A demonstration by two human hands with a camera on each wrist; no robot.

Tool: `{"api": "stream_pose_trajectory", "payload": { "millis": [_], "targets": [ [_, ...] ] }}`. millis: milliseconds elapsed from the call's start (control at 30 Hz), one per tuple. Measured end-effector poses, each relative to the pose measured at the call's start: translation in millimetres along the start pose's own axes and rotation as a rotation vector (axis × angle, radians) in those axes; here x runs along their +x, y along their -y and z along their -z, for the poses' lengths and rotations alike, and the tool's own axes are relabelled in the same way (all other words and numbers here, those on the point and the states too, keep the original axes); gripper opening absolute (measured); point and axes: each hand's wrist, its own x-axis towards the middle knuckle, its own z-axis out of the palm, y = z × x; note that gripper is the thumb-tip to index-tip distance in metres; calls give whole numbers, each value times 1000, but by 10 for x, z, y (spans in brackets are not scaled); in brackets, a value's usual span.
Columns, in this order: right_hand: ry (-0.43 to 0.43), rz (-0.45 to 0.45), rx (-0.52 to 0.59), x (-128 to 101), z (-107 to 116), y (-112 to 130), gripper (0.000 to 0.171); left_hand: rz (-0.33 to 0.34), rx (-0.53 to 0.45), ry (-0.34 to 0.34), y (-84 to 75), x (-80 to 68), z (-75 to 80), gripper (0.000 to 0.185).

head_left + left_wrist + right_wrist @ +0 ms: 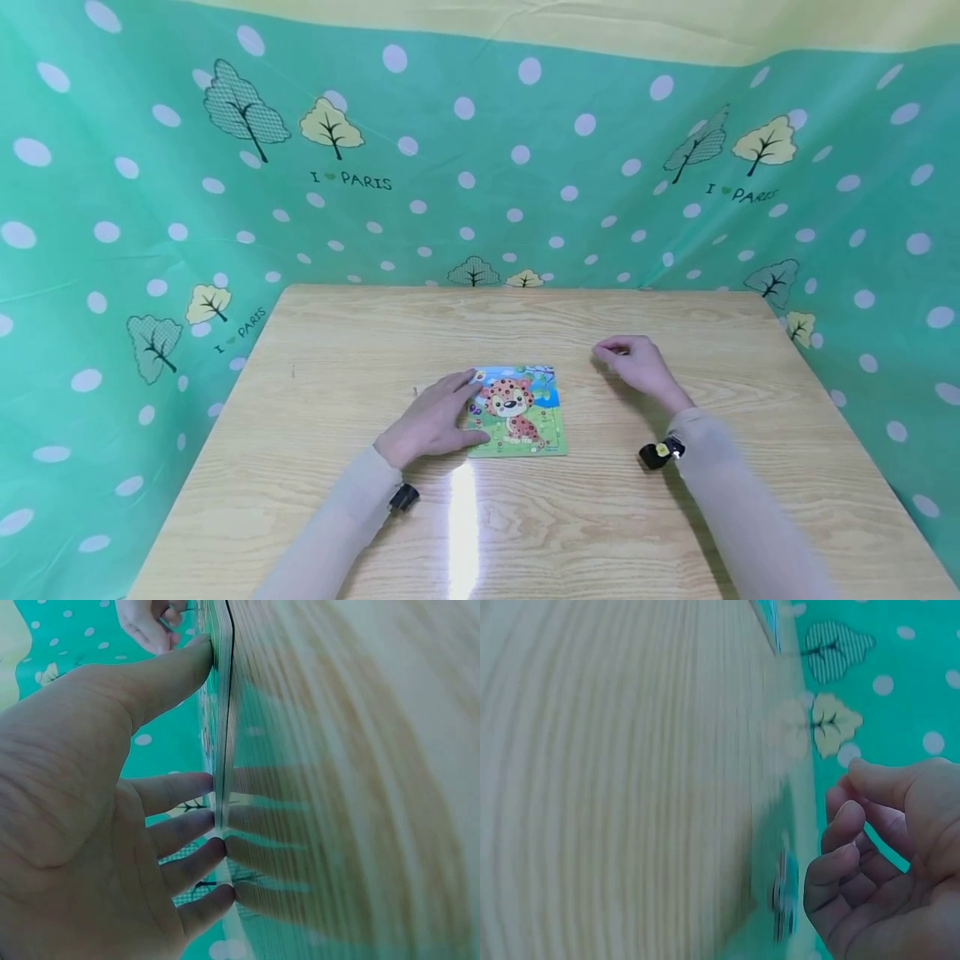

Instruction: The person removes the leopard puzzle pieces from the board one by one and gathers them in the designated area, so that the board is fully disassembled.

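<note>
A picture puzzle board with a spotted cartoon leopard lies flat at the middle of the wooden table. My left hand rests on its left side with straight fingers; the thumb lies along the near edge. In the left wrist view the fingertips and thumb touch the thin board, seen edge-on. My right hand hovers to the right of the board with its fingers loosely curled. A small teal puzzle piece lies on the table just beside those fingers, apart from them.
A green polka-dot cloth with tree prints walls in the table at the back and on both sides. A bright strip of glare lies on the wood near the front edge. Both forearms wear light sleeves.
</note>
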Motion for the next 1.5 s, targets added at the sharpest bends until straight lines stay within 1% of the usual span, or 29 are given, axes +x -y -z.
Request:
{"api": "stream_pose_trajectory", "payload": {
  "millis": [333, 500, 800, 967, 1033, 1167, 1333, 1500],
  "targets": [
    [37, 57, 30, 49, -299, 288, 32, -6, 8, -7, 20, 14, 7, 93],
    [66, 71, 28, 46, -465, 423, 30, -4, 3, -6, 22, 10, 12, 92],
    [115, 127, 11, 58, -717, 606, 29, 8, -11, -5, 30, 17, -3, 92],
    [137, 137, 13, 61, -846, 688, 26, 5, -10, -7, 30, 22, -6, 93],
    [158, 147, 13, 58, -889, 721, 25, 2, -4, -9, 31, 23, -9, 93],
    [190, 164, -20, 47, -952, 770, 26, -3, 2, -10, 28, 24, -13, 93],
    [205, 178, -71, 33, -1001, 819, 28, 0, 0, -8, 26, 26, -19, 92],
    [215, 211, -80, 3, -1014, 866, 26, -1, -2, -12, 29, 26, -20, 92]
  ]
}}
